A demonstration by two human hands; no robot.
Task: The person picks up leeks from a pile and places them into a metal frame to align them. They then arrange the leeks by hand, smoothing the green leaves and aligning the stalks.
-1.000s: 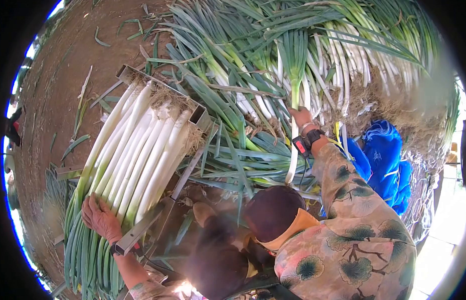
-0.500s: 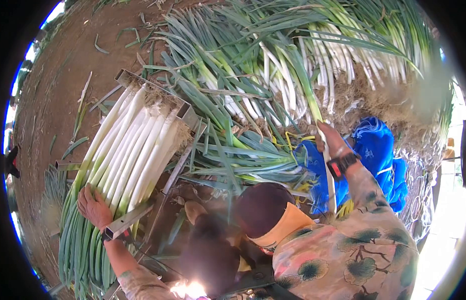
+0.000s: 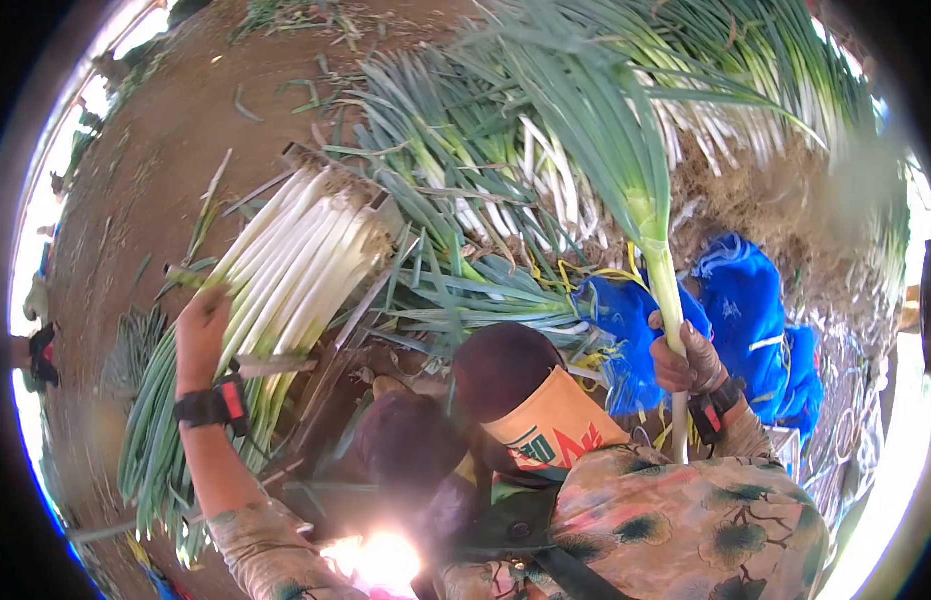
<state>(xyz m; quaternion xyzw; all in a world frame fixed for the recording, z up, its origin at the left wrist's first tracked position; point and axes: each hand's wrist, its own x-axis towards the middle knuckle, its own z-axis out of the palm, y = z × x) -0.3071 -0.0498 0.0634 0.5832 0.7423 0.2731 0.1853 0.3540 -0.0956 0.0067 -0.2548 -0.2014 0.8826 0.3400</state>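
My right hand (image 3: 689, 362) is closed around the white shank of a long leek (image 3: 662, 275), held upright with its green leaves fanning out at the top. My left hand (image 3: 203, 320) is at the left side of a bundle of leeks (image 3: 296, 240), its fingers slightly blurred and nothing visible in them. That bundle lies side by side in a metal frame (image 3: 276, 364), white shanks and roots toward the top, green leaves hanging toward the bottom left. The root ends sit against the frame's end plate (image 3: 390, 212).
Long rows of leeks (image 3: 576, 180) lie on the soil beyond. Blue mesh sacks (image 3: 741, 290) lie by my right hand, with yellow ties (image 3: 611, 279) near them. Cut leaves (image 3: 476, 305) are heaped between frame and sacks. My dark shoes (image 3: 411, 440) are below.
My right hand has lifted the leek and drawn it closer, its leaves now standing higher. My left hand has moved up along the bundle from where it lay flat.
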